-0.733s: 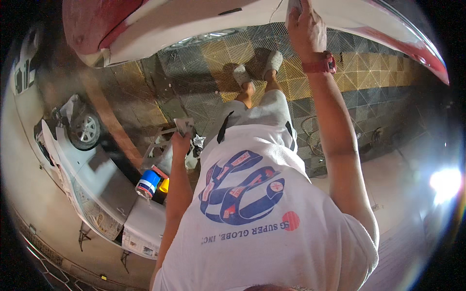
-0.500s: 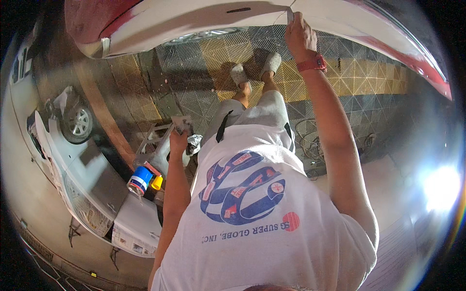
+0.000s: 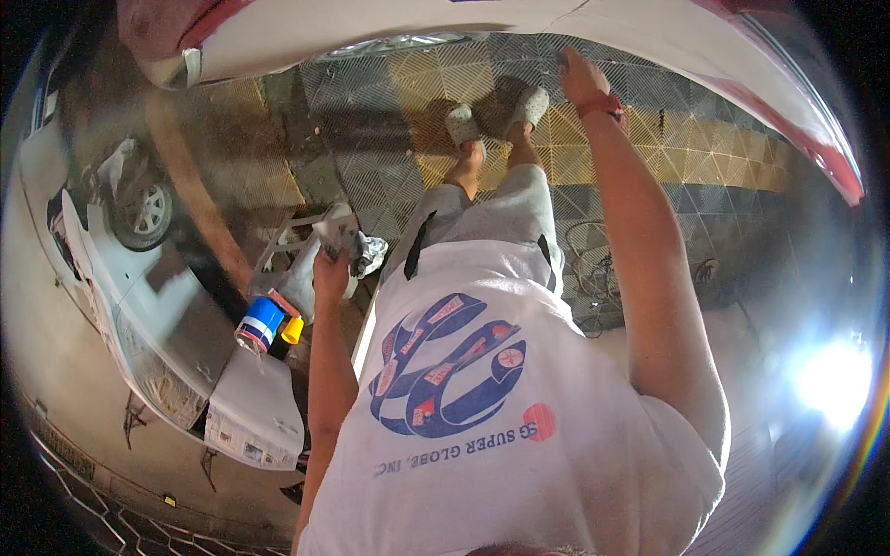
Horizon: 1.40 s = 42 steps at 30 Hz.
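The car body panel, pale in the middle with red at its ends, curves across the far side. Just short of its lower edge is my right hand, closed on a small grey spreader that is partly hidden by the fingers. A red band circles that wrist. To my left and lower down, my left hand grips a flat, pale mixing board with grey smears on it. The fingers around the board are partly hidden.
Left of my left arm, a blue and white can and a yellow cup stand near a pale stand. Crumpled plastic lies beside the board. Another car body, a wheel, coiled hoses and a bright lamp surround me.
My right hand has come away from the panel's edge with the spreader, slightly nearer to me. The left hand still holds the board, now tilted differently. The whole view has shifted a little.
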Available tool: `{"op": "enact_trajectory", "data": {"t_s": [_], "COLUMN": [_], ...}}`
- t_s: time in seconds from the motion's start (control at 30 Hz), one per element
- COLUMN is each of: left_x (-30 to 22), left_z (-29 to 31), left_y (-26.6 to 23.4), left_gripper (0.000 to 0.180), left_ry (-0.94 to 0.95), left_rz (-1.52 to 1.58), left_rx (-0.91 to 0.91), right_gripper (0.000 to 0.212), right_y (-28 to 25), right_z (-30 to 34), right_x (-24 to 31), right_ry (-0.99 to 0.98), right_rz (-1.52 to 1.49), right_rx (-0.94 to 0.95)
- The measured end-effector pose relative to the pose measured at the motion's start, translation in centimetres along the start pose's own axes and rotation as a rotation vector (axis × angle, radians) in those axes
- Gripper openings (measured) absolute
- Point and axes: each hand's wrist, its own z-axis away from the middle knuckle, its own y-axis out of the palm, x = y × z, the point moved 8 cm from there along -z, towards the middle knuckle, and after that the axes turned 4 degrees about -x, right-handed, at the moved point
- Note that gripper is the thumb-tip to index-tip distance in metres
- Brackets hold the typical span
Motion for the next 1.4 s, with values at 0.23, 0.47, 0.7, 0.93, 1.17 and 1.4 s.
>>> {"op": "enact_trajectory", "data": {"t_s": [0.23,0.47,0.7,0.93,1.17,1.4], "left_x": [-20.6,-28.8,-31.7,-31.8,-30.4,-30.9], "left_z": [-0.2,-0.8,7.1,14.0,14.7,6.0], "left_y": [9.1,11.2,20.2,24.7,29.9,30.4], "left_gripper": [0.062,0.035,0.026,0.034,0.042,0.065], "left_ry": [-0.181,0.267,0.593,0.314,0.040,0.551], "left_rz": [0.927,0.493,0.318,0.537,0.915,0.000], "left_rx": [0.450,0.111,0.400,0.332,0.549,0.097], "right_gripper": [0.045,0.035,0.048,0.037,0.033,0.040], "right_y": [-5.3,-13.3,-16.3,-10.7,-6.2,-1.9], "right_z": [14.1,23.2,27.4,27.3,28.9,23.4], "right_x": [4.7,10.6,11.3,-12.6,-11.3,-11.9], "right_ry": [0.313,-0.023,-0.476,0.186,0.377,0.287], "right_rz": [-1.287,-0.470,-0.319,-0.465,-1.273,-0.925], "right_rx": [0.191,0.403,-0.245,-0.026,0.272,0.107]}}
